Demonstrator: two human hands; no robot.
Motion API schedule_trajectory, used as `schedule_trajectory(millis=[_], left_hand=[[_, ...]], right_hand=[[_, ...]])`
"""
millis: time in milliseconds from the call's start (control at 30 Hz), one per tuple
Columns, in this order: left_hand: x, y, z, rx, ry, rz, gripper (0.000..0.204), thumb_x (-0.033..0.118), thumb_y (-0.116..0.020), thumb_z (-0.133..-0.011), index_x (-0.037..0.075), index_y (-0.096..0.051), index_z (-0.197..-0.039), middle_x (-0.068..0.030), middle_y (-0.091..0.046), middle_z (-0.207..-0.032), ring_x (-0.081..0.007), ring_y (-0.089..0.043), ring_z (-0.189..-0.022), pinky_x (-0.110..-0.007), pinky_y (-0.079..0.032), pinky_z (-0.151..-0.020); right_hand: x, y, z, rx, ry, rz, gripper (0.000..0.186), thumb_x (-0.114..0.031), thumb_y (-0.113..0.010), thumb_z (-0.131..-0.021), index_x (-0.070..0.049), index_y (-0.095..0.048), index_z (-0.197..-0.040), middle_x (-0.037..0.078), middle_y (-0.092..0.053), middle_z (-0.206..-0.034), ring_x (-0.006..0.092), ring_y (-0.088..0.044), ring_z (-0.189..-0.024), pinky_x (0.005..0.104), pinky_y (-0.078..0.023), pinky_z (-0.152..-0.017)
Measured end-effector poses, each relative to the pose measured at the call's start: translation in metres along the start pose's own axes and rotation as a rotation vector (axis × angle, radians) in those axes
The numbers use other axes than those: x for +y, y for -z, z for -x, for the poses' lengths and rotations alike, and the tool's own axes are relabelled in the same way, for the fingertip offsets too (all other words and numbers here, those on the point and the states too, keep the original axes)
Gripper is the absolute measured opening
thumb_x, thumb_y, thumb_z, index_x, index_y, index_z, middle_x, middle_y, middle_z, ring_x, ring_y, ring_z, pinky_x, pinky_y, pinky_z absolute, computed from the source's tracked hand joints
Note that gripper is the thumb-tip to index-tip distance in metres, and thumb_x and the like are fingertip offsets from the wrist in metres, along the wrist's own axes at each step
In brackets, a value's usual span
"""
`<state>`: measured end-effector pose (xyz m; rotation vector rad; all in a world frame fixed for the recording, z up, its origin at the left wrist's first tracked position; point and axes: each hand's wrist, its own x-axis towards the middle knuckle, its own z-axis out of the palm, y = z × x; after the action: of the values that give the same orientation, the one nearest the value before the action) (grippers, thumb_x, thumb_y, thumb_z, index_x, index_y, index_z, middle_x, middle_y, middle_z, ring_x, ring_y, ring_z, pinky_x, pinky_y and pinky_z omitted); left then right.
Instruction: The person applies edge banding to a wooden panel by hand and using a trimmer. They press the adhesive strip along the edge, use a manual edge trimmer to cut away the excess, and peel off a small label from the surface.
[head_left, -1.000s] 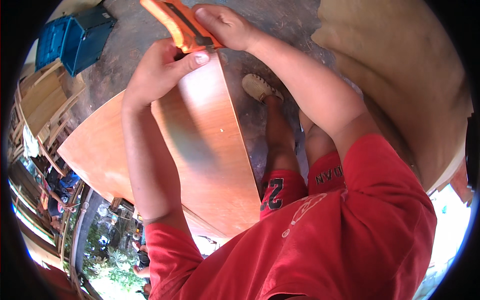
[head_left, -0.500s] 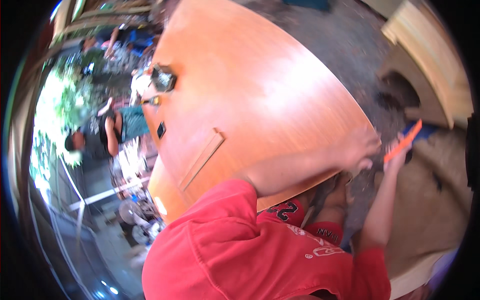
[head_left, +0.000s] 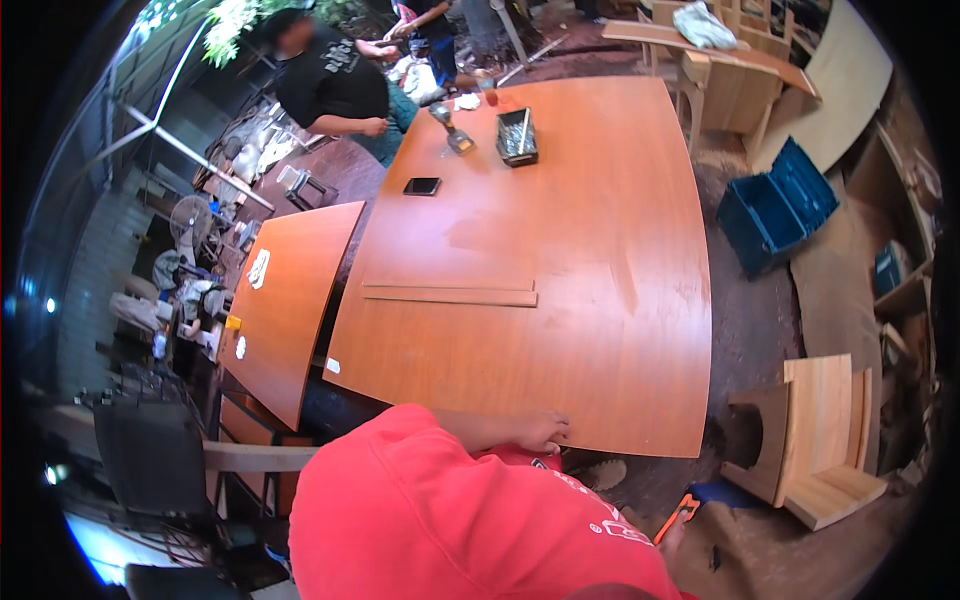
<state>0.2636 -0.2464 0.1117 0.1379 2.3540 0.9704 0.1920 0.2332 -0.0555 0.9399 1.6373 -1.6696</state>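
Observation:
My left hand [head_left: 542, 431] rests on the near edge of a large reddish wooden panel [head_left: 600, 280], fingers loosely spread and bent on its top. My right hand [head_left: 676, 535], low at the right beside my red shirt, is closed on an orange cutting tool [head_left: 675, 512], partly hidden. On the panel lie two thin wooden strips [head_left: 450, 295], a black phone [head_left: 421, 186], a cordless power tool [head_left: 452, 130] and a black box of small hardware [head_left: 517, 136].
A second panel [head_left: 285, 280] stands left, near a black chair [head_left: 145, 470]. A blue bin [head_left: 775, 210] and wooden parts [head_left: 820, 440] are right. A person in a black shirt [head_left: 335, 85] stands beyond the panel's left side, another person [head_left: 430, 40] behind.
My view has swung up and across the panel. My right hand has lowered the orange tool away from the panel's edge; my left hand has moved onto the top near that edge.

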Motion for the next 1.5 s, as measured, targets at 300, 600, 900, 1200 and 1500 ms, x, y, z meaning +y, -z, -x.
schedule_trajectory(millis=[300, 600, 900, 1200, 1500], left_hand=[[0.075, -0.019, -0.065, 0.228, -0.367, -0.095, 0.071, 0.031, -0.075, -0.077, 0.009, -0.046, -0.138, -0.0214, -0.035, -0.147, -0.0408, -0.034, -0.135, -0.050, -0.032, -0.110], [0.170, 0.007, -0.078, -0.031, -0.747, -0.388, 0.081, 0.036, -0.078, -0.073, 0.017, -0.042, -0.143, -0.0127, -0.038, -0.148, -0.0334, -0.027, -0.143, -0.059, -0.020, -0.115], [0.159, 0.026, -0.066, 0.143, -0.839, -0.074, 0.025, 0.022, -0.063, -0.090, 0.007, -0.063, -0.111, -0.0094, -0.067, -0.100, -0.0287, -0.063, -0.091, -0.041, -0.049, -0.082], [0.124, 0.047, -0.068, 0.369, -0.523, 0.408, 0.020, 0.018, -0.055, -0.098, 0.005, -0.062, -0.111, -0.0070, -0.070, -0.082, -0.0171, -0.067, -0.072, -0.034, -0.053, -0.069], [0.130, 0.022, -0.110, 1.070, -0.052, 0.804, 0.031, 0.018, -0.061, -0.094, 0.001, -0.057, -0.120, -0.0122, -0.062, -0.106, -0.0206, -0.061, -0.097, -0.032, -0.049, -0.087]], right_hand=[[-0.090, -0.076, 0.074, -0.173, -0.122, -0.075, 0.036, -0.052, -0.056, -0.094, -0.017, -0.053, -0.099, -0.001, -0.042, -0.065, 0.0134, -0.041, -0.045, 0.0300, -0.035, -0.040], [-0.142, -0.086, 0.178, -0.603, -0.080, -0.022, 0.037, -0.023, -0.048, -0.098, -0.017, -0.049, -0.135, 0.001, -0.052, -0.079, 0.0118, -0.047, -0.053, 0.0271, -0.038, -0.043], [-0.181, -0.108, 0.210, -0.818, -0.302, 0.104, 0.056, -0.052, -0.030, -0.102, -0.010, -0.049, -0.133, 0.006, -0.057, -0.074, 0.0139, -0.050, -0.056, 0.0261, -0.040, -0.048], [-0.256, -0.171, 0.235, -1.049, 0.100, 0.434, 0.064, -0.057, -0.042, -0.097, -0.001, -0.051, -0.126, 0.012, -0.067, -0.088, 0.0169, -0.066, -0.075, 0.0260, -0.054, -0.057], [-0.335, -0.247, 0.169, -1.045, 0.259, 1.035, 0.043, -0.041, -0.039, -0.104, -0.003, -0.058, -0.108, 0.006, -0.065, -0.075, 0.0137, -0.062, -0.061, 0.0271, -0.050, -0.055]])
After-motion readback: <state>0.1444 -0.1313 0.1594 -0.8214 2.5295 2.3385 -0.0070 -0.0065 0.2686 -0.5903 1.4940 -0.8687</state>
